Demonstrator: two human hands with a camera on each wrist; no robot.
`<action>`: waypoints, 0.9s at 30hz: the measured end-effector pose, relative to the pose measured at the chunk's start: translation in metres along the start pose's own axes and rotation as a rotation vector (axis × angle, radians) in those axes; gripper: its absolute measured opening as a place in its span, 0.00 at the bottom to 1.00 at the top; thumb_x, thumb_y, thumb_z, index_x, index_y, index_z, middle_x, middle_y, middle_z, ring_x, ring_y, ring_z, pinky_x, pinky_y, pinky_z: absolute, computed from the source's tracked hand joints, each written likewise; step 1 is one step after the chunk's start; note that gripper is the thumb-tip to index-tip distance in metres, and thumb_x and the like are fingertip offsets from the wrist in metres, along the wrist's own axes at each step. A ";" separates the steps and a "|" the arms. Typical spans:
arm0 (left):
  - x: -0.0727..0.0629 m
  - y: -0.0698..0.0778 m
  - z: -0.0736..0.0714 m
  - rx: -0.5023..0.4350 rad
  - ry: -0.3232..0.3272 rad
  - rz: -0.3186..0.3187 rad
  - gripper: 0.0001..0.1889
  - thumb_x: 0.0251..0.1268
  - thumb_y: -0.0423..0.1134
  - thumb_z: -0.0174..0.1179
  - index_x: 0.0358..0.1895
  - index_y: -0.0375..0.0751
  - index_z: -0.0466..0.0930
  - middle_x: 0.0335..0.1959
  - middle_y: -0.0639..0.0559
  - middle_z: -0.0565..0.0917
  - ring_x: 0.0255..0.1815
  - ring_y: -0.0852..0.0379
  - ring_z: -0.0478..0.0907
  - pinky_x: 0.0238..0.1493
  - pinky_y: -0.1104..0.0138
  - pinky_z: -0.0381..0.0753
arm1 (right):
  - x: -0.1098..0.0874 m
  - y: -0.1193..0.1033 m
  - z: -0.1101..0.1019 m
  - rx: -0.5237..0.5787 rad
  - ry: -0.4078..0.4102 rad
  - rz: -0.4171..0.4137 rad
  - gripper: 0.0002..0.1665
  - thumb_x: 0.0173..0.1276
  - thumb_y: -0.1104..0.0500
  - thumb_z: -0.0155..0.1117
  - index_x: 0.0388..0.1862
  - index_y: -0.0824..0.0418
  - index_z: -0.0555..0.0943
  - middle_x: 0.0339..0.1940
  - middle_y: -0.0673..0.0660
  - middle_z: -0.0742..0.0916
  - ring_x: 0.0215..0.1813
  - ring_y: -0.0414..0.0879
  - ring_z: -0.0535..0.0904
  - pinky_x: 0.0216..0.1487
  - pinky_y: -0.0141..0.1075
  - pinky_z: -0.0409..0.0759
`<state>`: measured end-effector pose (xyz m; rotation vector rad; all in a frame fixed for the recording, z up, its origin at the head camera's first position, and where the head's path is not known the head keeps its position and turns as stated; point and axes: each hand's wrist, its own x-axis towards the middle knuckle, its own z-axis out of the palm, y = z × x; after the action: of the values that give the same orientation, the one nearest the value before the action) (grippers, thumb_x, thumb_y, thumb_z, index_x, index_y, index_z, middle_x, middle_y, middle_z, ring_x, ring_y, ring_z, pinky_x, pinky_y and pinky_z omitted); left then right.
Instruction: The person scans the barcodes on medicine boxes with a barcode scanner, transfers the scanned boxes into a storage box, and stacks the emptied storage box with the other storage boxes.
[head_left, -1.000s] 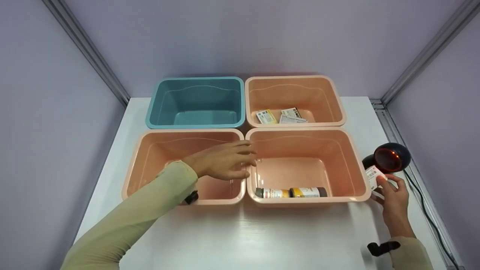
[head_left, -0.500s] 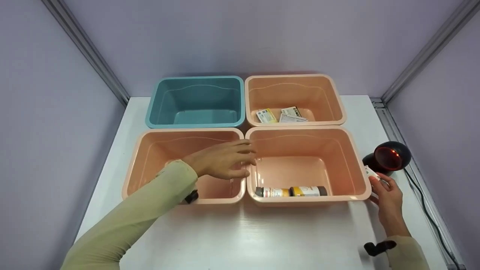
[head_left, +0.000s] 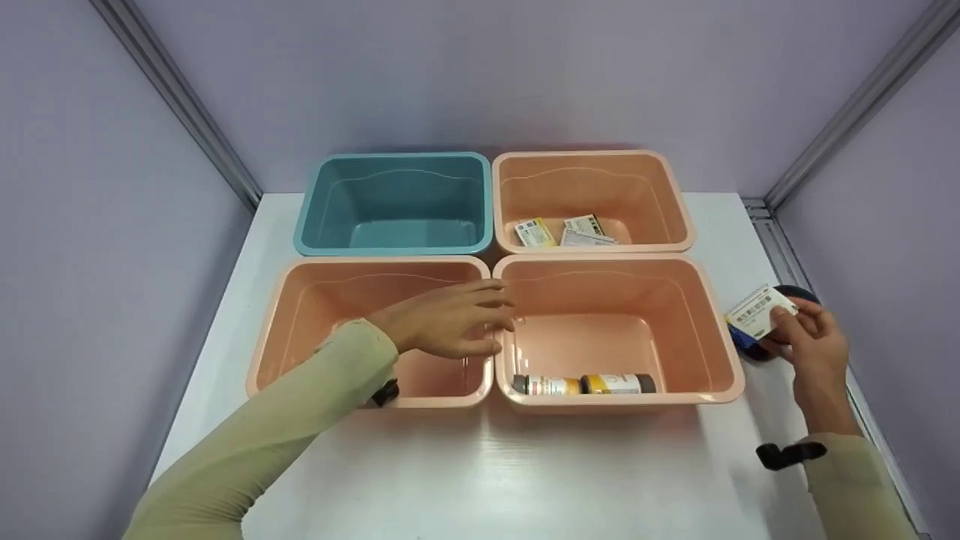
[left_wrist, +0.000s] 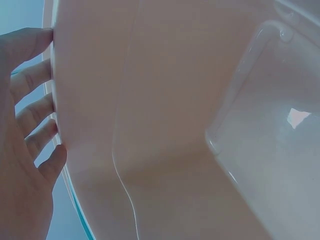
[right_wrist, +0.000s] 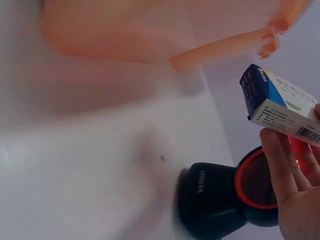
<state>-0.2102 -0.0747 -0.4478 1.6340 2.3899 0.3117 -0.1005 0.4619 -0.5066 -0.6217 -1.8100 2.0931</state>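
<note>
Looks like a scanning booth, wider site unclear: plain panel walls, metal posts, white counter, plastic tubs, some holding cartons or bottles, black scanner, barcoded box.

The left hand extends rightward, fingers loosely spread, while the right hand holds a pinch.

Black scanner partly hidden behind box in head view, bottle labels too small to read
</note>
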 end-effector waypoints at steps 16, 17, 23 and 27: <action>0.001 0.001 0.000 0.010 -0.010 -0.009 0.27 0.82 0.59 0.52 0.72 0.49 0.82 0.82 0.44 0.73 0.90 0.39 0.57 0.90 0.47 0.58 | 0.058 -0.091 0.106 -0.256 -0.215 -0.231 0.20 0.77 0.57 0.73 0.64 0.57 0.80 0.49 0.45 0.86 0.52 0.37 0.84 0.45 0.26 0.90; 0.001 0.001 0.000 0.006 -0.013 -0.011 0.27 0.82 0.59 0.52 0.72 0.50 0.82 0.82 0.44 0.73 0.90 0.39 0.57 0.90 0.47 0.57 | 0.060 -0.092 0.113 -0.295 -0.226 -0.246 0.21 0.77 0.57 0.72 0.65 0.57 0.79 0.49 0.45 0.85 0.51 0.36 0.84 0.45 0.25 0.90; 0.001 0.003 0.000 0.000 -0.025 -0.016 0.27 0.82 0.59 0.52 0.73 0.50 0.80 0.83 0.44 0.72 0.90 0.39 0.55 0.91 0.47 0.56 | 0.071 -0.091 0.155 -0.530 -0.263 -0.326 0.26 0.80 0.52 0.69 0.70 0.62 0.77 0.49 0.40 0.84 0.49 0.33 0.81 0.46 0.22 0.87; 0.001 0.002 -0.001 0.013 -0.017 -0.011 0.27 0.82 0.58 0.52 0.72 0.50 0.81 0.82 0.44 0.73 0.90 0.39 0.56 0.90 0.47 0.57 | 0.076 -0.085 0.182 -0.607 -0.286 -0.350 0.29 0.80 0.49 0.69 0.70 0.63 0.77 0.51 0.47 0.85 0.47 0.33 0.82 0.45 0.24 0.87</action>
<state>-0.2095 -0.0729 -0.4460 1.6227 2.3927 0.2800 -0.2632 0.3573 -0.4125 -0.1081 -2.5238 1.4516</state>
